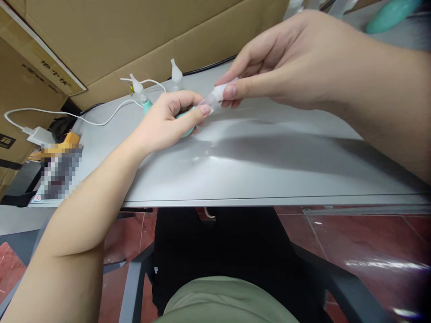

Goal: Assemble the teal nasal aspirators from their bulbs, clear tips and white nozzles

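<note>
My left hand point(168, 114) is closed around what looks like a nasal aspirator, its teal body point(186, 131) partly hidden by my fingers. Above the body, a clear plastic section point(209, 100) sticks out between my thumb and fingers, tilted up to the right. My right hand point(283, 67) pinches a white soft tip point(219, 93) at the end of that clear section. Whether the tip is fully seated cannot be made out. Behind my left hand stands a similar teal device point(147, 106) with a white nozzle point(136, 84). Another white nozzle point(175, 72) on a clear cup stands near it.
Cardboard point(188, 27) walls the back of the grey table point(235, 175). A white cable point(111, 120) runs left to a white adapter point(41, 135). Beside it lie a yellow object point(70, 140) and a blurred-out item. Another teal object point(392, 15) lies back right.
</note>
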Motion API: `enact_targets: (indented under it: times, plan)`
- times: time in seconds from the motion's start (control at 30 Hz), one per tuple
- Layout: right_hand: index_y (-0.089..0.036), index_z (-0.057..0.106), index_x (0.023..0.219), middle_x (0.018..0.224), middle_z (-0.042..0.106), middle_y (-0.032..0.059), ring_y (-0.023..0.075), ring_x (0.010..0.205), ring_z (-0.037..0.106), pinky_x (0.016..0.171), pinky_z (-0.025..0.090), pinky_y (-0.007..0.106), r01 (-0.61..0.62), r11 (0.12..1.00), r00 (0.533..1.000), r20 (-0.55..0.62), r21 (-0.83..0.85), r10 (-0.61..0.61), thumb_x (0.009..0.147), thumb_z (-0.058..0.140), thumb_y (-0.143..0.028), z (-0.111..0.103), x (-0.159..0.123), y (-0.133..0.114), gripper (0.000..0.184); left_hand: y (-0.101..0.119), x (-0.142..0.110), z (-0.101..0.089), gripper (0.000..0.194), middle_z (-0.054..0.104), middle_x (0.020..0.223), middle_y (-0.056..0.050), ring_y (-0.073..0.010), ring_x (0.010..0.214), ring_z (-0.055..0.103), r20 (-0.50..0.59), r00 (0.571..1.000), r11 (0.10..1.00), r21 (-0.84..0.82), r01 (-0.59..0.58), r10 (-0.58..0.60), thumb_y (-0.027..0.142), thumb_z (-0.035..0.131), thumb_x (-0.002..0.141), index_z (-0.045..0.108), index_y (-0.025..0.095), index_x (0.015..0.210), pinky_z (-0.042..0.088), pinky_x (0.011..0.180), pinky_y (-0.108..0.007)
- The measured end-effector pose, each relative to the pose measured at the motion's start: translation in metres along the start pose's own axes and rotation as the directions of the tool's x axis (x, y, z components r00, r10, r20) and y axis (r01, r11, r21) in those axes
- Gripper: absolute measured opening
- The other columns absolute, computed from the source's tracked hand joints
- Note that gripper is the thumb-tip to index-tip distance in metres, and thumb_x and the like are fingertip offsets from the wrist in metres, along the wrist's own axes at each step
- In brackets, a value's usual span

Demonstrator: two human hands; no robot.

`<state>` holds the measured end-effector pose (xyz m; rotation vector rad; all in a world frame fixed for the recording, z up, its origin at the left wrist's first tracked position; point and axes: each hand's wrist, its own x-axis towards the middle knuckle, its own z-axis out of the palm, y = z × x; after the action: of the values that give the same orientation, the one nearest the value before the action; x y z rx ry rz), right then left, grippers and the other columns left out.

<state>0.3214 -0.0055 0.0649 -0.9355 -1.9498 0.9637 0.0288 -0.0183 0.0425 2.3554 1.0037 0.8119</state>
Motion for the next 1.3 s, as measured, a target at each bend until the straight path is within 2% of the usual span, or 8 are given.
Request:
enact_targets:
  times: [0.13, 0.3, 0.43, 0.57, 0.67, 0.87, 1.07, 1.3]
  plan:
    - [-0.042, 0.1, 0.1, 0.104, 0.094, -0.0026, 0.0254, 0.103, 0.091, 0.116, 0.076, 0.056, -0.007, 1.0, 1.0, 0.011, -0.001, 0.007, 0.08, 0.114, -0.074, -0.002, -0.001, -0.002, 0.04, 0.004, -0.002, 0.003, 0.067, 0.079, 0.088, -0.001, -0.0193, 0.079, 0.082, -0.015, 0.999, 0.999, 0.016, -0.052, 0.052, 0.087, 0.065, 0.127, 0.082, 0.028, 0.1, 0.071, 0.077, -0.036]
    - [-0.03, 0.099, 0.104, 0.096, 0.09, 0.0019, 0.0273, 0.098, 0.091, 0.111, 0.081, 0.062, 0.013, 0.987, 0.999, 0.033, -0.161, -0.008, 0.105, 0.108, -0.044, 0.0, -0.003, -0.004, 0.016, 0.004, -0.007, 0.004, 0.053, 0.083, 0.089, -0.004, -0.0237, 0.085, 0.083, -0.05, 0.99, 0.985, 0.125, -0.122, 0.129, 0.067, 0.07, 0.128, 0.084, 0.025, 0.1, 0.071, 0.086, -0.041]
    - [-0.029, 0.093, 0.098, 0.092, 0.086, 0.0008, 0.0222, 0.093, 0.086, 0.099, 0.078, 0.05, 0.146, 0.974, 0.986, 0.101, -0.175, -0.13, 0.106, 0.102, -0.038, -0.001, -0.003, -0.001, 0.016, 0.003, -0.011, 0.002, 0.035, 0.089, 0.102, -0.007, -0.0264, 0.09, 0.082, -0.083, 0.974, 0.933, 0.313, -0.176, 0.211, 0.052, 0.071, 0.123, 0.09, 0.025, 0.112, 0.067, 0.089, -0.043]
    - [-0.031, 0.092, 0.103, 0.099, 0.088, -0.0025, 0.0162, 0.089, 0.079, 0.087, 0.066, 0.042, 0.284, 0.945, 0.956, 0.121, -0.165, -0.266, 0.105, 0.094, -0.051, -0.005, -0.006, 0.004, 0.021, 0.002, -0.012, 0.001, 0.033, 0.087, 0.103, -0.009, -0.0294, 0.092, 0.082, -0.083, 0.958, 0.878, 0.428, -0.216, 0.276, 0.049, 0.065, 0.122, 0.089, 0.026, 0.116, 0.065, 0.089, -0.047]
    - [-0.031, 0.094, 0.108, 0.099, 0.087, -0.0055, 0.0132, 0.087, 0.074, 0.086, 0.061, 0.04, 0.287, 0.919, 0.958, 0.105, -0.271, -0.268, 0.111, 0.093, -0.05, -0.004, -0.008, 0.006, 0.02, 0.002, -0.013, 0.0, 0.034, 0.082, 0.099, -0.009, -0.0297, 0.089, 0.079, -0.041, 0.962, 0.84, 0.499, -0.213, 0.268, 0.048, 0.061, 0.121, 0.087, 0.026, 0.117, 0.061, 0.084, -0.047]
    - [-0.03, 0.096, 0.109, 0.094, 0.084, -0.0058, 0.0122, 0.081, 0.071, 0.085, 0.063, 0.04, 0.326, 0.838, 0.945, 0.119, -0.438, -0.305, 0.117, 0.095, -0.043, 0.0, -0.008, 0.007, 0.016, 0.012, -0.015, -0.001, 0.029, 0.076, 0.094, -0.009, -0.0304, 0.088, 0.074, 0.03, 0.976, 0.775, 0.602, -0.191, 0.217, 0.042, 0.06, 0.123, 0.085, 0.029, 0.117, 0.051, 0.075, -0.047]
    - [-0.03, 0.096, 0.108, 0.096, 0.083, -0.0078, 0.0124, 0.09, 0.08, 0.102, 0.071, 0.044, 0.263, 0.812, 0.962, 0.082, -0.521, -0.26, 0.115, 0.095, -0.051, -0.003, -0.009, 0.009, 0.022, 0.023, -0.018, 0.001, 0.028, 0.076, 0.094, -0.01, -0.0322, 0.087, 0.077, 0.037, 0.976, 0.758, 0.624, -0.191, 0.215, 0.031, 0.059, 0.122, 0.083, 0.027, 0.109, 0.053, 0.076, -0.05]
    - [-0.027, 0.093, 0.101, 0.088, 0.079, -0.0071, 0.0193, 0.11, 0.087, 0.117, 0.07, 0.048, 0.202, 0.833, 0.979, 0.077, -0.515, -0.19, 0.113, 0.094, -0.055, 0.0, -0.01, 0.0, 0.03, 0.025, -0.019, 0.003, 0.029, 0.074, 0.09, -0.007, -0.0288, 0.087, 0.076, 0.006, 0.988, 0.802, 0.584, -0.128, 0.154, 0.039, 0.061, 0.126, 0.078, 0.027, 0.106, 0.06, 0.085, -0.047]
